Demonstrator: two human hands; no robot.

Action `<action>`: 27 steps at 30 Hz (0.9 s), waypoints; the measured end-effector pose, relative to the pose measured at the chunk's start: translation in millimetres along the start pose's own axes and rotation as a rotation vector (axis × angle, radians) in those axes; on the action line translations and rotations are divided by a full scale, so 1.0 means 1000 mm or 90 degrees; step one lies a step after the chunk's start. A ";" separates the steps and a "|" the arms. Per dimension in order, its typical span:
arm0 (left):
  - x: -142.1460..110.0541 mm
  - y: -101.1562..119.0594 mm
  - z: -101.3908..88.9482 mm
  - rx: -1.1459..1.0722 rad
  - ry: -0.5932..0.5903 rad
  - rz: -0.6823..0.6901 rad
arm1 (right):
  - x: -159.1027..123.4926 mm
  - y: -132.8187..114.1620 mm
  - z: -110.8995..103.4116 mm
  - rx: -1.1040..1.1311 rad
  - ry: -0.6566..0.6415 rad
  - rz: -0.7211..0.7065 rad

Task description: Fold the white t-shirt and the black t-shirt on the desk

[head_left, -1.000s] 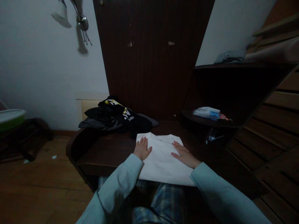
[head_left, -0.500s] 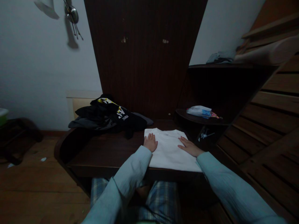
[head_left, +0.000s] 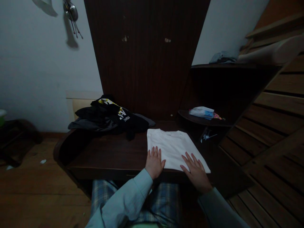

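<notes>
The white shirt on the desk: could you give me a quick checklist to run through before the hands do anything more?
1. White shirt lying flat, neckline at the far side: ok.
2. Left hand open, fingers over the shirt's near left part: ok.
3. Right hand open, fingers spread over its near right part: ok.
4. Shirt wholly on the desk: cannot tell; its near edge lies about at the front edge.
5. Shirt clear of the dark clothes pile: cannot tell; its far left corner comes close to it.
6. Underside of the shirt smooth: cannot tell; it is hidden.
</notes>
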State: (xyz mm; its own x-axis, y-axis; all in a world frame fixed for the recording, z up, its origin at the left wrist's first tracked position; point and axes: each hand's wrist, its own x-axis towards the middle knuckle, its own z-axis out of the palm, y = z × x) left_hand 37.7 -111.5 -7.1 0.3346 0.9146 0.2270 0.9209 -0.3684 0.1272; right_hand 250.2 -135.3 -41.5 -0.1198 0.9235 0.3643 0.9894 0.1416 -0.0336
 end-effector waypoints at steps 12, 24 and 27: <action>0.077 -0.008 0.006 -0.019 -0.071 0.054 | 0.059 0.010 -0.009 -0.018 -0.177 0.133; 0.121 -0.015 0.015 -0.033 -0.073 0.008 | 0.114 0.025 0.000 -0.008 -0.224 0.103; 0.125 -0.017 0.019 -0.045 -0.043 0.009 | 0.121 0.031 0.004 0.001 -0.211 0.097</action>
State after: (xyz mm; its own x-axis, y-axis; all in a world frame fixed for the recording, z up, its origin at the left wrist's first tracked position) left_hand 67.4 12.7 0.5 0.3623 0.9176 0.1634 0.9004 -0.3899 0.1929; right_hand 266.1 -17.2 -2.1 0.0085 0.9994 0.0337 0.9978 -0.0062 -0.0657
